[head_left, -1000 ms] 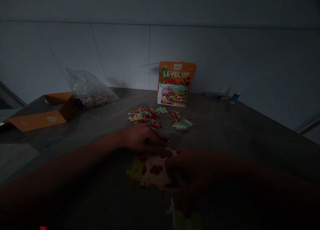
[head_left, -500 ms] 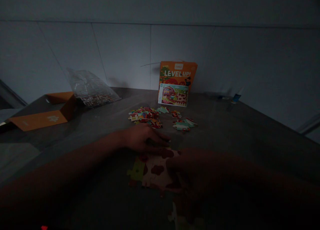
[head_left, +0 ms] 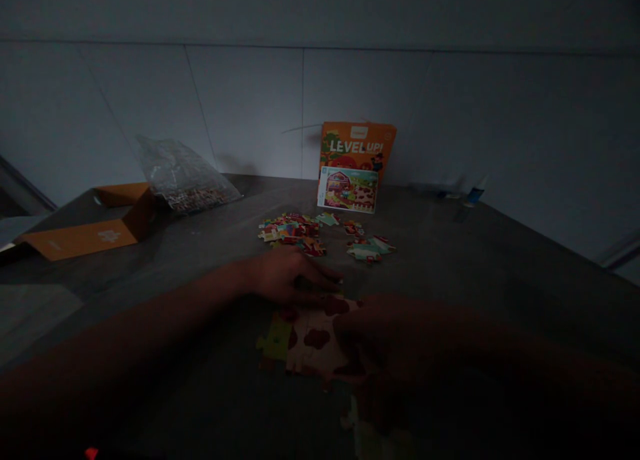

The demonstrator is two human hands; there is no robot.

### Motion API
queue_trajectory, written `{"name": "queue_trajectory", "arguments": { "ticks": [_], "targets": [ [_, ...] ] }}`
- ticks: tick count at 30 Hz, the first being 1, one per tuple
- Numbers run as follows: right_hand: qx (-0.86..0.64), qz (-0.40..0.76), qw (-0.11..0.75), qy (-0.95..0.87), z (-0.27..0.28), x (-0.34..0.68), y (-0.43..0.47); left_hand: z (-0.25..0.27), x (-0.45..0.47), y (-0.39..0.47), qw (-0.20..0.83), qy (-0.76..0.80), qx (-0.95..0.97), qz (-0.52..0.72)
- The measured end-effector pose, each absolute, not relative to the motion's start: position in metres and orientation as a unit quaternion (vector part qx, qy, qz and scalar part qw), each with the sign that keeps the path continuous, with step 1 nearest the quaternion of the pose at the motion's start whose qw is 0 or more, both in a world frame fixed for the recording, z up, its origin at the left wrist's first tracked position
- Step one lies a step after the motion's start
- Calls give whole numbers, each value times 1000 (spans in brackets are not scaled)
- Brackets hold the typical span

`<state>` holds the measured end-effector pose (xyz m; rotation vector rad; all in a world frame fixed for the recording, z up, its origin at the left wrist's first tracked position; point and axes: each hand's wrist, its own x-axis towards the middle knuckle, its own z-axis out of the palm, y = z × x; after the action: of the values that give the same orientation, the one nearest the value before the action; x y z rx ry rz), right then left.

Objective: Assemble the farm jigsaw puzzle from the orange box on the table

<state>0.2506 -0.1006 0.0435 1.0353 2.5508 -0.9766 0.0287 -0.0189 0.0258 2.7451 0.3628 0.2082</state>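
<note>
A partly joined jigsaw puzzle lies flat in front of me, showing a pale cow with brown patches and a green piece on its left. Along its upper edge rests my left hand, fingers stretched out and a gap between thumb and forefinger. My right hand covers the puzzle's right side and touches it; deep shadow hides most of its fingers. Below that hand, more puzzle pieces show dimly near the bottom of the view.
Beyond my hands lie a heap of loose puzzle pieces and a smaller pile. A picture card leans on an orange box by the wall. At left are an orange box tray and a clear plastic bag of pieces.
The view has shifted very slightly. Both hands stay at the puzzle in nearly the same places, and the pieces below my right hand appear slightly further right.
</note>
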Motion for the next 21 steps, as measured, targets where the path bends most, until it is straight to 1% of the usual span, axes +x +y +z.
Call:
{"name": "queue_trajectory", "arguments": {
  "ticks": [4,8,11,14,17,19,21],
  "targets": [
    [370,-339,107,858,39,253,-101,25,29,-19,183,125,972,74],
    [346,-342,115,866,43,257,-97,25,29,-18,192,123,971,78],
    [325,-411,137,840,46,260,-85,25,29,-18,191,124,971,78],
    [327,-462,112,817,41,263,-73,25,28,-18,186,131,971,76],
    [325,-442,80,832,38,264,-71,25,28,-18,178,137,972,70],
    [310,-415,69,852,40,263,-76,25,28,-18,172,140,973,70],
    [282,-375,33,882,42,260,-86,24,28,-17,168,141,973,76]
  ]
}}
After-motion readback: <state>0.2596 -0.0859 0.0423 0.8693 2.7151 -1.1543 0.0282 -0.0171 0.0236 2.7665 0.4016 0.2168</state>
